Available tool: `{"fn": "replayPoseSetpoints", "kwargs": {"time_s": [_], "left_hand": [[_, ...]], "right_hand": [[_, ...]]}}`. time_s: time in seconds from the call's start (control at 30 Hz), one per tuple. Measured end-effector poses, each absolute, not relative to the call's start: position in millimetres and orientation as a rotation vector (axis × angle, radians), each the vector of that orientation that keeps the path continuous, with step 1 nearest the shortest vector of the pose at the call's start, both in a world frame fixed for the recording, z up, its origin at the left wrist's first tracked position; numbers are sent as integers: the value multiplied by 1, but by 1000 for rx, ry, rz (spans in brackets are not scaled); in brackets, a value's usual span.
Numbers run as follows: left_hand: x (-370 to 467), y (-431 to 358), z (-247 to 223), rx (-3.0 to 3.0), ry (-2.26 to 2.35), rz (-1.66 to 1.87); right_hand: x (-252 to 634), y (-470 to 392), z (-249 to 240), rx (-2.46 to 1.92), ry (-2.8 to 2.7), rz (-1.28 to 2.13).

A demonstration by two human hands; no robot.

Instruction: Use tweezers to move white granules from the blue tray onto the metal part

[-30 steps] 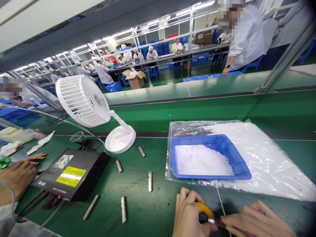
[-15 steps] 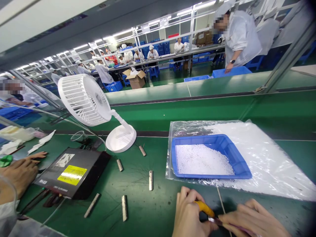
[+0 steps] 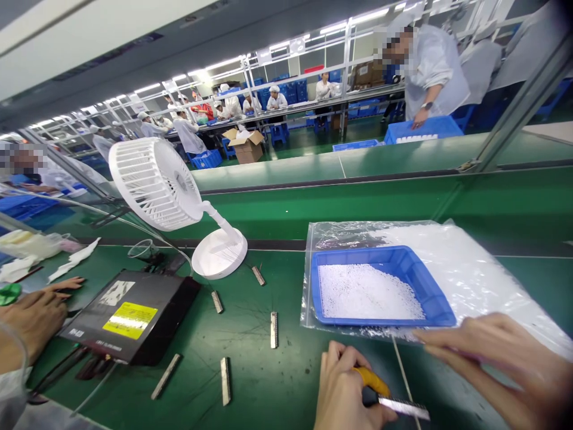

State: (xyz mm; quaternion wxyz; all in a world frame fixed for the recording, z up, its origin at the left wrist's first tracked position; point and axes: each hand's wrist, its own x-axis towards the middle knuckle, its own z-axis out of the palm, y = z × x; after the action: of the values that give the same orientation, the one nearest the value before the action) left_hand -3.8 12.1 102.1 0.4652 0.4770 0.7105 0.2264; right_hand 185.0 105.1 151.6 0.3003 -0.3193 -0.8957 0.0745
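My left hand (image 3: 347, 391), at the bottom centre, is closed around a yellow-and-black tool (image 3: 372, 381). A narrow silvery metal strip (image 3: 405, 407) sticks out from it to the right. My right hand (image 3: 496, 358) is at the lower right, just off the near right corner of the blue tray (image 3: 447, 313). Its fingers are pressed together on a thin pinkish tool, mostly hidden and smeared by motion. The tray holds small white beads (image 3: 364, 295). It sits on a large clear bag (image 3: 483, 280) of the same white beads.
Several metal strips (image 3: 225, 382) lie left of my hands. Beyond them stand a white fan (image 3: 219, 254) and a black box (image 3: 134, 316) with a yellow label. A co-worker's hand (image 3: 38, 316) rests at the far left. Across the green divider, a person reaches into a blue bin (image 3: 423, 128).
My right hand has moved up and right, away from the left hand, exposing the metal strip. The left hand has hardly moved. Across the bench, the blue bin is tilted up more.
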Motion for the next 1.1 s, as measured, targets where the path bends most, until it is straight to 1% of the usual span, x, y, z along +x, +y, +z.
{"fn": "replayPoseSetpoints", "kwargs": {"time_s": [0.07,0.1,0.23,0.37,0.5,0.73,1.1], "left_hand": [[-4,13,103,1185,1740,561],[-4,13,104,1197,1732,560],[-5,15,99,1207,1708,509],[-3,15,79,1255,1717,554],[-1,14,67,1270,1720,538],[-3,15,73,1260,1697,506],[-4,16,74,1251,1717,500]], "right_hand": [[171,125,163,-829,-2362,81],[163,135,166,-840,-2347,76],[130,170,160,-939,-2397,203],[113,188,144,-1065,-2504,246],[109,192,137,-1152,-2532,245],[109,192,136,-1228,-2557,264],[111,194,132,-1122,-2547,204]]}}
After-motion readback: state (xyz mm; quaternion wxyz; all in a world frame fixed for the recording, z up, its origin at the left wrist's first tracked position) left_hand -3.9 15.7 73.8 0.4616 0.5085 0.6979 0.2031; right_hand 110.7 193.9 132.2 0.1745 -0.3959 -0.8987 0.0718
